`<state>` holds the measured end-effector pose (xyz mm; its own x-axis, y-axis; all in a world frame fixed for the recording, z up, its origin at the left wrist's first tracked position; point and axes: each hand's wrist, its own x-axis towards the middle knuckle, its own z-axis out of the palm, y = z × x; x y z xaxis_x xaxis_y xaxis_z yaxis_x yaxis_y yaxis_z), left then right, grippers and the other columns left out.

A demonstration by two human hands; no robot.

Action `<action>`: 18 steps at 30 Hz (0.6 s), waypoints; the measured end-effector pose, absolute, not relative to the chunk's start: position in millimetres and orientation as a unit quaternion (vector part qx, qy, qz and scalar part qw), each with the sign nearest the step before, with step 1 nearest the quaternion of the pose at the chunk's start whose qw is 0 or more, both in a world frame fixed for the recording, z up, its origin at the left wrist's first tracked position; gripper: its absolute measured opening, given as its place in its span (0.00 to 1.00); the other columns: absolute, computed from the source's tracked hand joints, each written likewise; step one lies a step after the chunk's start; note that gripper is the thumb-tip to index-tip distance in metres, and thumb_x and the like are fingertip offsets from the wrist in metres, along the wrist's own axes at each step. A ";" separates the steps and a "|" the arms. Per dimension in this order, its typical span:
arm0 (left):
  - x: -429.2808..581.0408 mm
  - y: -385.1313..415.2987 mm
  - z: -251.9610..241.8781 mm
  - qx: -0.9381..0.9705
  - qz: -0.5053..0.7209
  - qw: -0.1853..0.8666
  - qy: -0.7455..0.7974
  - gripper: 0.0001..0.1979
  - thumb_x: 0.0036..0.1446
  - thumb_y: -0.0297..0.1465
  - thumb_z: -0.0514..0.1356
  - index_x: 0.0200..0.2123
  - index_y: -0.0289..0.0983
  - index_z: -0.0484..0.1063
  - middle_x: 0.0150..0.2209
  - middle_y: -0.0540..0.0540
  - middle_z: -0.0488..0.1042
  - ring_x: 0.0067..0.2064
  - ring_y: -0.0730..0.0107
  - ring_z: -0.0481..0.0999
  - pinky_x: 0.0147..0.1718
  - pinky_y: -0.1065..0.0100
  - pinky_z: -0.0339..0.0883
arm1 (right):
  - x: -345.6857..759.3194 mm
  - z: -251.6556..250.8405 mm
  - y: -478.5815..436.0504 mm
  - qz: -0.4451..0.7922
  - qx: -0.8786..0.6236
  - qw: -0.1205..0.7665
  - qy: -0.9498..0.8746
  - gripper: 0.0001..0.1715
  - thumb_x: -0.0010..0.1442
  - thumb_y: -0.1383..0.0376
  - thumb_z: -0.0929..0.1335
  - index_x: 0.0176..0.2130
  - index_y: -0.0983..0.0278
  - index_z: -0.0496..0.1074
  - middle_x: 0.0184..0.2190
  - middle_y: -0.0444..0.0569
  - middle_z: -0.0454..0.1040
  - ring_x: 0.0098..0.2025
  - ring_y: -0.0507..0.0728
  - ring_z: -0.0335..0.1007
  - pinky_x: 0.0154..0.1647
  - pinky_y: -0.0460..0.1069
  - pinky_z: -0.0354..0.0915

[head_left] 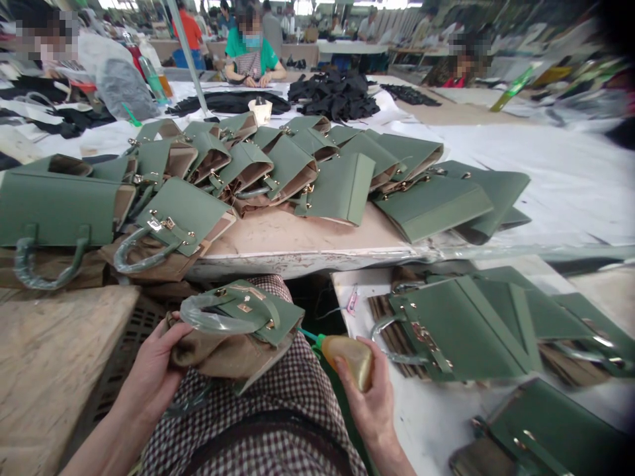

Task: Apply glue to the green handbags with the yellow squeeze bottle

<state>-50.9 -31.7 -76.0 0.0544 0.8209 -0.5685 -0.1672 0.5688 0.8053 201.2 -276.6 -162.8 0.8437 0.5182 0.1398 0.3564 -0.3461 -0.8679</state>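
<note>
My left hand (151, 373) grips a small green handbag (238, 330) by its tan open side, resting it on my checked lap. The bag's handle is wrapped in clear plastic, and gold fittings show on its flap. My right hand (370, 396) is closed round a small yellowish squeeze bottle (350, 357) with a green nozzle that points toward the bag's lower right edge.
Many green handbags (278, 175) lie in rows on the worktable (297, 241) ahead. More finished bags (461, 330) sit on a white surface at my right. A wooden board (44, 357) is at my left. Other people work at far tables beside black fabric piles (335, 92).
</note>
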 end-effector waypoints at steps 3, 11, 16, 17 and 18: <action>-51.5 -31.5 -79.2 0.270 0.374 0.668 0.584 0.13 0.55 0.21 0.65 0.42 0.40 0.79 0.39 0.49 0.82 0.35 0.69 0.82 0.32 0.74 0.79 | 198.7 -156.1 -278.5 0.112 -0.812 0.533 -0.211 0.34 0.60 0.42 0.75 0.54 0.62 0.71 0.47 0.55 0.77 0.47 0.70 0.74 0.48 0.64 0.72; -53.9 -38.1 -82.2 0.245 0.384 0.665 0.592 0.16 0.53 0.20 0.65 0.45 0.37 0.81 0.38 0.46 0.84 0.36 0.64 0.84 0.34 0.68 0.83 | 196.1 -142.9 -272.1 0.220 -0.799 0.538 -0.153 0.38 0.57 0.41 0.77 0.54 0.63 0.72 0.44 0.53 0.79 0.37 0.66 0.76 0.31 0.54 0.73; -62.0 -43.2 -93.9 0.235 0.379 0.667 0.597 0.18 0.53 0.20 0.65 0.48 0.36 0.81 0.41 0.45 0.85 0.39 0.61 0.85 0.39 0.65 0.83 | 198.2 -139.8 -265.3 0.293 -0.788 0.526 -0.129 0.35 0.61 0.40 0.74 0.51 0.64 0.73 0.29 0.47 0.77 0.24 0.60 0.69 0.27 0.53 0.69; -64.5 -43.7 -97.5 0.237 0.377 0.670 0.593 0.19 0.53 0.20 0.65 0.49 0.37 0.81 0.41 0.44 0.85 0.39 0.61 0.85 0.39 0.64 0.83 | 198.6 -140.3 -265.6 0.304 -0.782 0.529 -0.127 0.33 0.62 0.40 0.73 0.50 0.64 0.73 0.25 0.45 0.75 0.23 0.59 0.67 0.27 0.53 0.67; -67.1 -43.9 -101.2 0.240 0.376 0.674 0.588 0.19 0.53 0.21 0.66 0.49 0.37 0.81 0.41 0.44 0.85 0.40 0.60 0.85 0.39 0.63 0.83 | 199.1 -141.4 -266.4 0.315 -0.775 0.534 -0.123 0.32 0.64 0.40 0.72 0.48 0.64 0.73 0.22 0.43 0.72 0.22 0.59 0.66 0.27 0.52 0.66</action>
